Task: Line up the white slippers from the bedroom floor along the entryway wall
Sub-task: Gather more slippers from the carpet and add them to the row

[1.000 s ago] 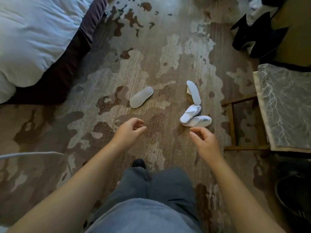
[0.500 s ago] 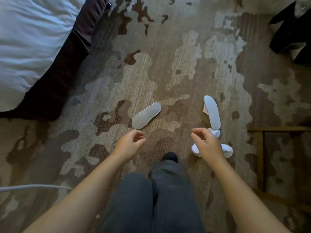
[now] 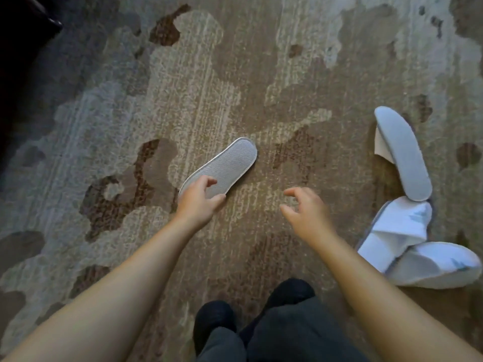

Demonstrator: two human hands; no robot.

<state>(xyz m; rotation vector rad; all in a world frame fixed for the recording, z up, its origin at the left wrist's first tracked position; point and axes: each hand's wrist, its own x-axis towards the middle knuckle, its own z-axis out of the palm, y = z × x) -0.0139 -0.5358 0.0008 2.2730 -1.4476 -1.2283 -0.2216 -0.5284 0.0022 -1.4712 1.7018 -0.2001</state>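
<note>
One white slipper point(image 3: 224, 168) lies sole-up on the patterned carpet in the middle of the view. My left hand point(image 3: 200, 202) is over its heel end, fingers loosely curled and apart, thumb at the sole's near edge; the slipper still lies flat. My right hand point(image 3: 307, 214) hovers to the right of it above bare carpet, fingers spread and holding nothing. At the right edge lies a second sole-up slipper point(image 3: 402, 155). Below it two more slippers, one point(image 3: 400, 231) overlapping the other point(image 3: 439, 267), lie right side up.
The brown and beige carpet point(image 3: 261, 74) fills the view. A dark bed base corner point(image 3: 23, 19) shows at the top left. My feet in black socks point(image 3: 217, 320) and dark trouser legs stand at the bottom centre.
I have stepped forward and bent lower, so the slippers look nearer. My left hand has reached onto the heel of the middle slipper. My right hand has moved left, away from the right-hand slippers.
</note>
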